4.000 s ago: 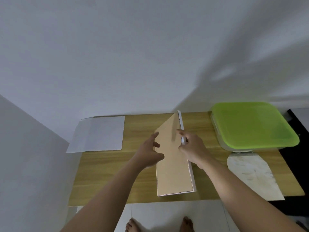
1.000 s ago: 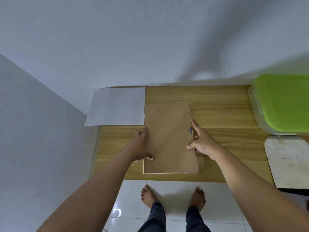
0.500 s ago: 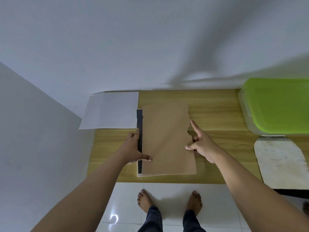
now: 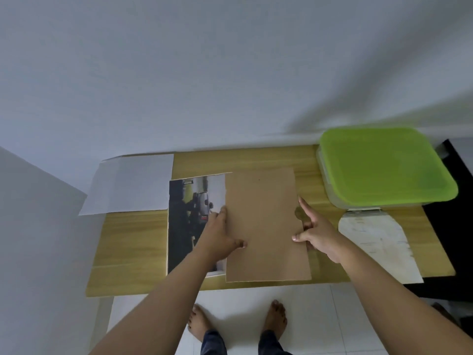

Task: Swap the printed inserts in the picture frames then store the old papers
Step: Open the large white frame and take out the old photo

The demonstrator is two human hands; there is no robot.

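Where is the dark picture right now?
In the head view, the dark picture lies on the wooden table, left of centre, just left of the brown backing board, partly under the left hand.

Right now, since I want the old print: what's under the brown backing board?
A dark printed photo sticks out from under the backing board at its left; the rest beneath is covered.
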